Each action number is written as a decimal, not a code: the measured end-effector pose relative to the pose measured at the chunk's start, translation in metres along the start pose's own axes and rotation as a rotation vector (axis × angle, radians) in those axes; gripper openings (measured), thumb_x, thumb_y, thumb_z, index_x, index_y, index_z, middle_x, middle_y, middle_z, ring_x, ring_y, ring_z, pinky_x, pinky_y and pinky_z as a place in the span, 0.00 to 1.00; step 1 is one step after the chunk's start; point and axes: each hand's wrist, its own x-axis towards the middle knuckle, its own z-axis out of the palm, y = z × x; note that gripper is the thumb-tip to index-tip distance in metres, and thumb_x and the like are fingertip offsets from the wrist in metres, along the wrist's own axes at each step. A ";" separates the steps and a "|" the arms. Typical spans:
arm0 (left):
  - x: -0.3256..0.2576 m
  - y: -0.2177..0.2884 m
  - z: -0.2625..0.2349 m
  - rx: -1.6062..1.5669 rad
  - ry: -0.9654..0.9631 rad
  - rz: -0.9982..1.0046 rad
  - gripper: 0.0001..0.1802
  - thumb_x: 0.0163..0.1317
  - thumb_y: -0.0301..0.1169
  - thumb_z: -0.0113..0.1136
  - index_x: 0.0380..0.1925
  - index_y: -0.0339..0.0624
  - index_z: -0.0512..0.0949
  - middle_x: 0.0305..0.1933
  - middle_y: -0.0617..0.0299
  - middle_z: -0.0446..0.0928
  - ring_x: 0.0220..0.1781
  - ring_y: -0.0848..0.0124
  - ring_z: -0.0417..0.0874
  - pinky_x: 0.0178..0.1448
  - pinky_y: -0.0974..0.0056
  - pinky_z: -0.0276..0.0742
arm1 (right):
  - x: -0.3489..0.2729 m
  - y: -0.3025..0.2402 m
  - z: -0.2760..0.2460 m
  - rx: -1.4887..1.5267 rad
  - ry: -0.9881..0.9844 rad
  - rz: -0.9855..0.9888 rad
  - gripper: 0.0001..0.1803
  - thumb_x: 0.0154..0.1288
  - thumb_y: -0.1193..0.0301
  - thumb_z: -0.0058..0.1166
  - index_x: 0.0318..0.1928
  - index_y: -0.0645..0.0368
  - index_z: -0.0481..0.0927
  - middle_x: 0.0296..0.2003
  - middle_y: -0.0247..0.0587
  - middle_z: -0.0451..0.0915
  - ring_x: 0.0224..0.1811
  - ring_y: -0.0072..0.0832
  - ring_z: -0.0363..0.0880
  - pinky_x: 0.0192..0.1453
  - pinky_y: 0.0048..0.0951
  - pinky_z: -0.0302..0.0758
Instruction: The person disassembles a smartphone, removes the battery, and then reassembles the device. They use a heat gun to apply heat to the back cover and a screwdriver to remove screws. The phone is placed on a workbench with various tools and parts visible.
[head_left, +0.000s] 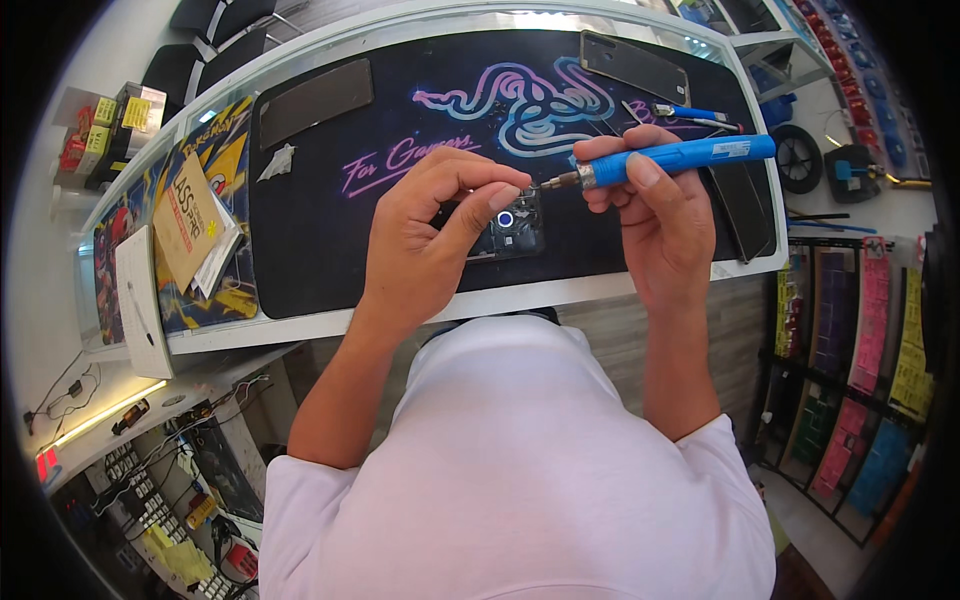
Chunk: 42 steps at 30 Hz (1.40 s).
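My right hand (665,205) grips a thick blue screwdriver (700,154) with a metal collar, its narrow tip pointing left. Close by that tip, my left hand (425,225) has its thumb and index finger pinched together; whatever lies between them is too small to make out. Beneath the fingers, a phone with its inside exposed (522,240) lies on the black printed desk mat (310,235). My left hand partly covers this phone.
Dark phone panels lie at the mat's far left (316,103), far right (636,70) and right edge (738,210). A blue-handled tool (690,113) rests near the far right. A notebook with a pen (142,305) and a tan packet (188,222) are at left.
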 end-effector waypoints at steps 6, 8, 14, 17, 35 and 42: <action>0.002 0.001 0.002 0.060 -0.026 -0.042 0.08 0.74 0.27 0.68 0.46 0.36 0.89 0.46 0.61 0.85 0.49 0.74 0.82 0.57 0.68 0.75 | 0.000 -0.002 0.004 -0.090 -0.033 -0.102 0.14 0.81 0.69 0.57 0.59 0.62 0.77 0.52 0.56 0.89 0.44 0.25 0.88 0.52 0.28 0.86; 0.003 0.001 0.005 0.063 -0.005 -0.008 0.07 0.74 0.29 0.68 0.46 0.38 0.90 0.43 0.64 0.84 0.42 0.76 0.80 0.47 0.69 0.74 | 0.000 -0.003 0.006 -0.144 -0.041 -0.112 0.14 0.81 0.68 0.58 0.59 0.62 0.77 0.51 0.54 0.89 0.44 0.24 0.88 0.52 0.27 0.86; 0.003 0.002 0.007 0.146 0.000 0.040 0.07 0.72 0.29 0.70 0.45 0.39 0.90 0.39 0.65 0.84 0.38 0.75 0.80 0.42 0.68 0.74 | 0.000 -0.006 0.010 -0.168 -0.100 -0.165 0.13 0.81 0.69 0.59 0.58 0.63 0.78 0.51 0.52 0.90 0.47 0.24 0.88 0.53 0.26 0.86; 0.004 0.004 0.006 0.217 -0.008 0.069 0.06 0.71 0.28 0.70 0.44 0.39 0.90 0.38 0.63 0.84 0.38 0.73 0.81 0.43 0.67 0.75 | -0.001 -0.008 0.013 -0.181 -0.094 -0.165 0.13 0.80 0.71 0.59 0.58 0.64 0.77 0.51 0.51 0.89 0.50 0.26 0.89 0.56 0.27 0.86; 0.004 0.005 -0.002 0.242 0.015 0.113 0.06 0.73 0.30 0.68 0.44 0.41 0.89 0.40 0.62 0.85 0.41 0.71 0.83 0.46 0.65 0.77 | 0.005 -0.013 0.017 -0.338 -0.155 -0.226 0.17 0.81 0.70 0.58 0.62 0.65 0.77 0.52 0.61 0.88 0.48 0.30 0.90 0.53 0.27 0.87; 0.005 0.003 -0.005 0.305 0.026 0.174 0.06 0.72 0.29 0.69 0.44 0.41 0.89 0.40 0.61 0.86 0.42 0.67 0.85 0.46 0.64 0.79 | 0.009 -0.013 0.022 -0.365 -0.199 -0.256 0.17 0.81 0.69 0.59 0.62 0.64 0.77 0.53 0.59 0.89 0.49 0.29 0.90 0.53 0.26 0.87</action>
